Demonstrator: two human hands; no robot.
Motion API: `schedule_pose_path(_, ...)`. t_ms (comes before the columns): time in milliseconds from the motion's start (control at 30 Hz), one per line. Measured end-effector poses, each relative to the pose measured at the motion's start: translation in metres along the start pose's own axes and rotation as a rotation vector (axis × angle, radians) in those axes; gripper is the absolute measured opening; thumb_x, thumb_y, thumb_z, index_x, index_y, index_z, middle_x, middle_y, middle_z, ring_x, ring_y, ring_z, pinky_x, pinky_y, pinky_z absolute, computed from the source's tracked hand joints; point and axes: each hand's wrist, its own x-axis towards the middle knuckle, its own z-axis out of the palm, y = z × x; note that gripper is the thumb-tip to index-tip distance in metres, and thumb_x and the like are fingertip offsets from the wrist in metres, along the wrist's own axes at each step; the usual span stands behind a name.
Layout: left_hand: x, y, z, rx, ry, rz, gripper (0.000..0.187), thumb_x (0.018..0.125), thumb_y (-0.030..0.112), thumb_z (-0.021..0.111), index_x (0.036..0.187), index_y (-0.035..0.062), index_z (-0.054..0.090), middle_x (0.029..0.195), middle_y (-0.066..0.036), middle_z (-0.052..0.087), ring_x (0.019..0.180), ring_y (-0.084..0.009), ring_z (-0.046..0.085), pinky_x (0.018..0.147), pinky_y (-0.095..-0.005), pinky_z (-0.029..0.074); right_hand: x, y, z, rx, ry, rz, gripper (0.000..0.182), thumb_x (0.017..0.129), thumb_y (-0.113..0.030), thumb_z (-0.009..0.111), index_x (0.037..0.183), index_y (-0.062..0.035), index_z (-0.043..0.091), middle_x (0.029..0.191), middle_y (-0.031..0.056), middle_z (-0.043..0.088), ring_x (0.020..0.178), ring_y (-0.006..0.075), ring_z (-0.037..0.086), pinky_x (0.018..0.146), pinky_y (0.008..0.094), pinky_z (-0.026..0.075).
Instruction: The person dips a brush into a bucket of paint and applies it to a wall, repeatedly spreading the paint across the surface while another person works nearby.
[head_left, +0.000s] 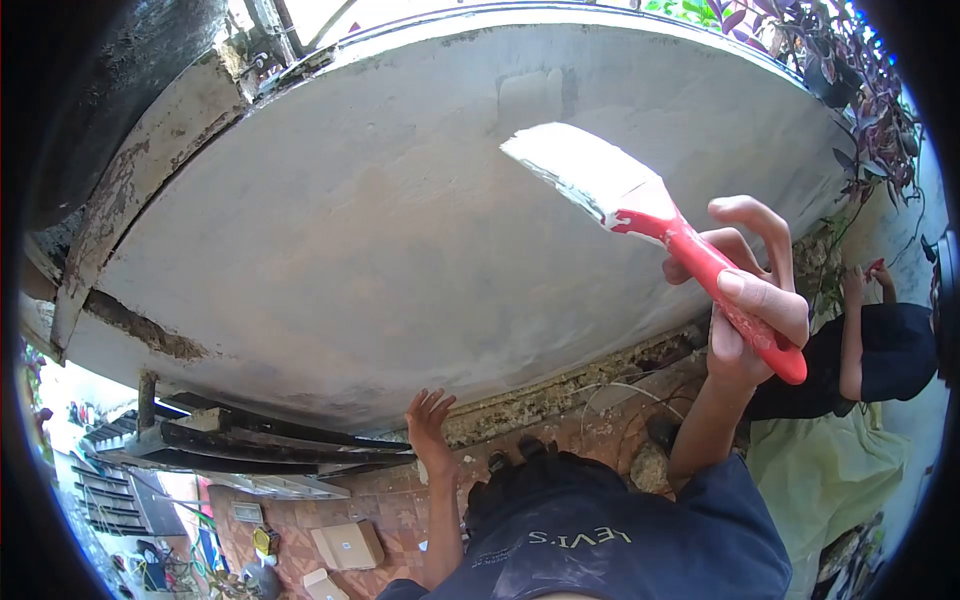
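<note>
My right hand (765, 300) grips the red handle of a putty knife (690, 250), raised in front of the wall. White filler coats its broad blade, and grey shows along one edge. My left hand (430, 430) holds nothing and is low near the bottom of the wall, its fingers apart and overlapping the wall in this view. The large grey-white plastered wall (400, 200) has smooth, patchy filler over much of its surface and a rough broken strip along its base.
At the right, another person (850, 350) in dark clothes holds a small red thing near the wall. Purple-leaved plants (880, 120) hang at the upper right. Dark beams (250, 440) stand at lower left. A cardboard box (348, 545) sits on the tiled floor (395, 510).
</note>
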Motion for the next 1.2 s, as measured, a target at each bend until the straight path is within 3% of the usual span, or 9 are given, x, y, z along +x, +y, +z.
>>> schedule_pose_path(100,0.001,0.002,-0.003,0.018,0.026,-0.004,0.056,0.101,0.049,0.026,0.126,0.0034,0.046,0.118,-0.016,0.058,0.105,-0.0301,0.06,0.093,-0.0406,0.04,0.002,0.007,0.014,-0.094,0.031,-0.069,0.027,0.095,-0.032,0.053,0.113,-0.0127,0.052,0.117,0.0324,0.051,0.078,0.0317,0.065,0.062,0.037,0.057)
schedule_pose_path(167,0.002,0.0,-0.006,0.011,0.034,0.01,0.055,0.101,0.049,0.026,0.126,0.0039,0.046,0.118,-0.016,0.058,0.104,-0.0301,0.06,0.093,-0.0405,0.04,-0.004,0.013,0.029,-0.055,0.154,-0.141,0.032,0.074,-0.01,0.073,0.101,-0.0025,0.059,0.111,0.0337,0.056,0.087,0.033,0.066,0.066,0.0322,0.059)
schedule_pose_path(433,0.003,0.0,-0.011,0.012,0.029,0.017,0.058,0.1,0.051,0.027,0.129,0.0052,0.045,0.12,-0.013,0.057,0.108,-0.0276,0.058,0.092,-0.0391,0.038,-0.008,0.025,0.048,-0.025,0.168,-0.21,0.032,0.07,-0.008,0.076,0.096,-0.004,0.057,0.109,0.03,0.059,0.092,0.0384,0.063,0.071,0.0409,0.058)
schedule_pose_path(600,0.002,0.001,-0.01,0.041,0.058,0.003,0.057,0.1,0.049,0.026,0.126,0.0021,0.045,0.116,-0.017,0.059,0.105,-0.0311,0.059,0.095,-0.0432,0.039,-0.033,0.036,0.064,-0.058,0.144,-0.159,0.034,0.067,0.003,0.075,0.096,-0.0039,0.058,0.113,0.0265,0.059,0.095,0.0354,0.061,0.069,0.0363,0.058)
schedule_pose_path(667,0.003,0.002,-0.01,0.02,0.073,-0.001,0.058,0.1,0.05,0.027,0.126,0.0013,0.045,0.115,-0.018,0.058,0.105,-0.0317,0.059,0.096,-0.0439,0.039,-0.052,0.036,0.068,-0.061,0.094,-0.101,0.043,0.062,0.012,0.073,0.099,-0.0037,0.058,0.117,0.0242,0.058,0.096,0.0337,0.059,0.069,0.034,0.056)
schedule_pose_path(933,-0.002,0.002,-0.015,0.009,0.108,-0.009,0.059,0.1,0.05,0.026,0.127,0.0002,0.044,0.115,-0.019,0.057,0.106,-0.0324,0.057,0.098,-0.0447,0.039,-0.106,0.012,0.066,0.042,-0.007,0.203,0.062,0.055,0.012,0.074,0.112,-0.005,0.058,0.117,0.024,0.058,0.085,0.0317,0.06,0.065,0.0341,0.054)
schedule_pose_path(1067,-0.002,0.003,-0.01,0.012,0.106,-0.033,0.059,0.1,0.05,0.026,0.127,0.0007,0.044,0.115,-0.018,0.057,0.106,-0.0319,0.057,0.098,-0.0443,0.038,-0.08,0.016,0.063,-0.016,0.001,0.164,0.06,0.054,0.012,0.075,0.11,-0.0033,0.059,0.116,0.0243,0.058,0.086,0.0311,0.06,0.064,0.0331,0.053)
schedule_pose_path(1200,0.001,0.0,-0.008,0.019,0.08,-0.037,0.059,0.1,0.051,0.026,0.127,0.0011,0.045,0.115,-0.017,0.057,0.106,-0.0314,0.058,0.097,-0.044,0.038,-0.02,0.022,0.054,-0.05,0.075,-0.032,0.054,0.056,0.012,0.074,0.106,-0.0019,0.06,0.115,0.0244,0.058,0.088,0.0311,0.06,0.063,0.0322,0.055)
